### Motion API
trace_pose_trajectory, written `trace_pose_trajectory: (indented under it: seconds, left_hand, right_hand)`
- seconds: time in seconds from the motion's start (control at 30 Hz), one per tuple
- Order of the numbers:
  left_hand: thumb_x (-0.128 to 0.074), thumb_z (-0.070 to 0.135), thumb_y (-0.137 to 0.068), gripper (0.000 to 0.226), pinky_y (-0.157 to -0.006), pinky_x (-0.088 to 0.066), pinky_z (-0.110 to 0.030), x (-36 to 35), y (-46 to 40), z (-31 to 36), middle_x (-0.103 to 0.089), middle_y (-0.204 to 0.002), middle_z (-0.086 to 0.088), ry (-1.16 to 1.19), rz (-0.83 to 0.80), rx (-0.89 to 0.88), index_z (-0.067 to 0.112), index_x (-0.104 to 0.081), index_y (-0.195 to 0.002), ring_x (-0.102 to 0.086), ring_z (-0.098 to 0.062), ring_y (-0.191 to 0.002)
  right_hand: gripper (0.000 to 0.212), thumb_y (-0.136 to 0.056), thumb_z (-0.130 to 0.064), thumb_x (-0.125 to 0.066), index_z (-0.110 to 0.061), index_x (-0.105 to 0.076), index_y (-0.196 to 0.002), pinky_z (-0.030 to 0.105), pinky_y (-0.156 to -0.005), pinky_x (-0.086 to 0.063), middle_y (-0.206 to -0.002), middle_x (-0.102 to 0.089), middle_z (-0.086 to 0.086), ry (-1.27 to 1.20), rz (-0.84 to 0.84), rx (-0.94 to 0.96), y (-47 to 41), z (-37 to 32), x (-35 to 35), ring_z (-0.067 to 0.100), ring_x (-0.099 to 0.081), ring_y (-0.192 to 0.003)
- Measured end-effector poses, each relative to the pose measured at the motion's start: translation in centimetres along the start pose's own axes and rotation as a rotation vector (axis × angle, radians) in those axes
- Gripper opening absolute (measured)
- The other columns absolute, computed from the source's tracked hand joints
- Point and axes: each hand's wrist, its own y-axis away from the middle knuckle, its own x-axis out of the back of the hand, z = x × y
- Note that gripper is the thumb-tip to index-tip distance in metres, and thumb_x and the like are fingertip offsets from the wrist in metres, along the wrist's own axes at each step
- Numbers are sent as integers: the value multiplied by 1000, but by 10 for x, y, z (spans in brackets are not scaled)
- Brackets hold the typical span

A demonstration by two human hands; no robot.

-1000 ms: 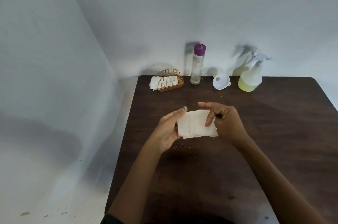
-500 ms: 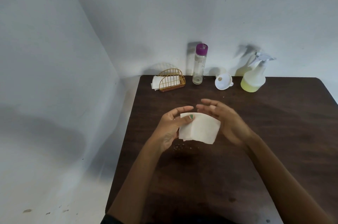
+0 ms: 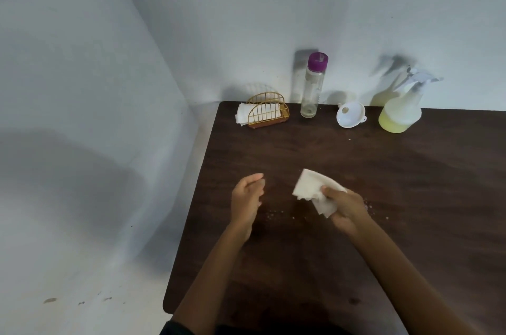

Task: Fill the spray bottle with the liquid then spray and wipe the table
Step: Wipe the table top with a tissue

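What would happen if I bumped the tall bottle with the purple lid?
The bottle would probably tip easily: it is tall, narrow and looks empty, so likely light. It looks like clear glass, so it might break, and lying down it would probably roll.

spray bottle [image 3: 400,112]: upright, yellow liquid, table [image 3: 410,184] back | white tissue [image 3: 312,189]: crumpled

Right hand [image 3: 345,207], lower centre of frame: fingers curled, gripping. Left hand [image 3: 246,202], centre-left of frame: fingers relaxed, holding nothing.
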Motion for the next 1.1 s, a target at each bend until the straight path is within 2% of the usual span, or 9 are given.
trace_pose_trajectory:
  seconds: [0.1,0.23,0.4,0.57,0.7,0.8,0.87,1.0,1.1]
  left_hand:
    - [-47,33,-99,37,-103,-42,-34,17,-12,-47,-55,-135,2,-198,175,-39,22,-51,-135,-50,-14,-122]
    - [-32,44,-102,52,-116,-22,-38,36,-19,-101,-36,-154,-4,-370,354,-8,19,-36,-147,-26,-21,-145]
    - [-14,48,-90,66,-122,-10,-38,43,-22,-122,-28,-157,-2,-321,351,-107,22,-28,-148,-16,-16,-148]
    - [-22,60,-87,57,-122,-15,-45,47,-19,-129,-25,-150,16,-115,351,-153,39,-20,-140,-23,-10,-145]
    - [-25,64,-87,58,-121,-17,-48,47,-14,-137,-22,-159,7,-158,367,-205,43,-21,-142,-19,-11,-147]
    - [-24,61,-87,61,-122,-13,-41,47,-9,-139,-20,-160,2,-202,394,-221,38,-24,-143,-15,-10,-147]
    - [-22,61,-87,66,-120,-3,-28,47,-6,-140,-20,-160,-1,-243,374,-259,32,-24,-146,-9,-6,-146]
    - [-22,61,-85,74,-116,1,-27,46,-8,-142,-20,-160,-2,-302,378,-259,23,-26,-148,-7,-10,-146]
    - [-21,62,-84,68,-117,2,-30,46,-8,-143,-22,-159,0,-354,361,-271,30,-25,-144,-8,-9,-146]
  right_hand:
    - [29,-87,3,-52,5,-61,-114,28,-57,-52,-108,-65,23,260,313,298,-31,-2,1,26,-60,-88]
    - [39,-88,4,-44,-2,-58,-123,33,-105,-35,-129,-58,16,814,355,668,-83,0,-3,29,-51,-123]
    - [63,-83,9,-40,-2,-30,-144,38,-119,-9,-154,-19,20,1422,8,808,-123,51,-38,32,-13,-145]
    - [53,-95,-8,-22,2,-19,-146,34,-117,-2,-154,-16,23,1929,-528,1096,-75,120,-82,36,-13,-144]
    - [49,-97,-35,-33,-27,-27,-145,22,-116,-11,-156,-23,1,1881,-841,1211,-38,189,-74,29,-15,-144]
    - [42,-88,-15,-48,-6,-54,-129,38,-115,-18,-138,-51,12,1779,-1346,1218,-45,194,-70,30,-39,-135]
    - [40,-92,-10,-43,0,-52,-130,34,-116,-13,-140,-48,17,1719,-1475,1140,-50,168,-70,31,-36,-136]
    - [37,-99,-16,-42,-12,-50,-135,13,-113,-17,-144,-44,2,1458,-1008,1027,-100,94,-61,8,-34,-134]
    - [45,-91,3,-42,-9,-49,-134,20,-113,-17,-143,-45,11,1445,-409,843,-153,16,-36,23,-39,-135]
